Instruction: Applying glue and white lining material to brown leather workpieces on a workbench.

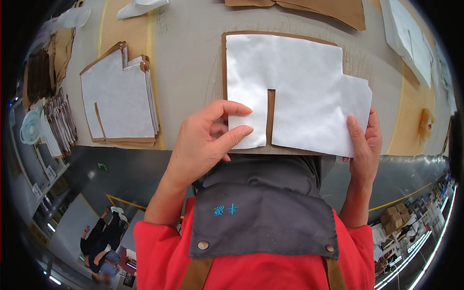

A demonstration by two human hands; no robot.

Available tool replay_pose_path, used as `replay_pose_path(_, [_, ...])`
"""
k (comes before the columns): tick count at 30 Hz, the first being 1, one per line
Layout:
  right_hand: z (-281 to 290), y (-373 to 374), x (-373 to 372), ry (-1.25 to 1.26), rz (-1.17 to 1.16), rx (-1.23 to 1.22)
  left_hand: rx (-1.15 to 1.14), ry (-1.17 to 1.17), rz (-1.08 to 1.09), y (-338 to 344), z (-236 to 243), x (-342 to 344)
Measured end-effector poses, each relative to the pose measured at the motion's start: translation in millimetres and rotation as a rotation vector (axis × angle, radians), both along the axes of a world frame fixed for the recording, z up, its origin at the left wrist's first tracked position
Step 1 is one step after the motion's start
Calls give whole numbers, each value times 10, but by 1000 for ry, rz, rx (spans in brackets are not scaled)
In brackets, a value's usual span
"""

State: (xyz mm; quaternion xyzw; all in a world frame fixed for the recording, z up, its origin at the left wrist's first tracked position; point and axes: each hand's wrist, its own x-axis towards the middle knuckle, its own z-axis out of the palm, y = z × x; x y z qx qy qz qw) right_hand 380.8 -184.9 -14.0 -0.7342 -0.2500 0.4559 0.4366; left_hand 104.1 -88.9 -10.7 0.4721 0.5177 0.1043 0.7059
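Sheet [309,92] lies upper centre of frame, long axis left-right, right hand [366,142] gripping its lower right corner; left hand [205,133], nearer the slit [270,117], touches its lower left, thumb and forefinger parted, hold unclear.

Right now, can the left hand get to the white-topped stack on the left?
Probably yes: only tabletop seems to separate the left hand from the stack, but the hand must likely release the white sheet.

White sheet [309,96], slot up from btm, stepped top-R corner, over brown pc [270,116] at edge of tbl [188,72].
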Motion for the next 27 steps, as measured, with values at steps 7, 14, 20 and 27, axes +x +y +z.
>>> replay_pose_path(7, [-1,-1,0,-4,5,8,219,149,-81,-96,-39,-28])
replay_pose_path(14, [3,6,-21,-27,-2,8,273,130,-57,-141,-85,-39])
replay_pose_path(20, [-2,-1,-23,-59,4,16,401,242,-132,-117,-19,11])
replay_pose_path(27, [-55,-23,-17,-119,28,66,416,264,-145,-140,-11,4])
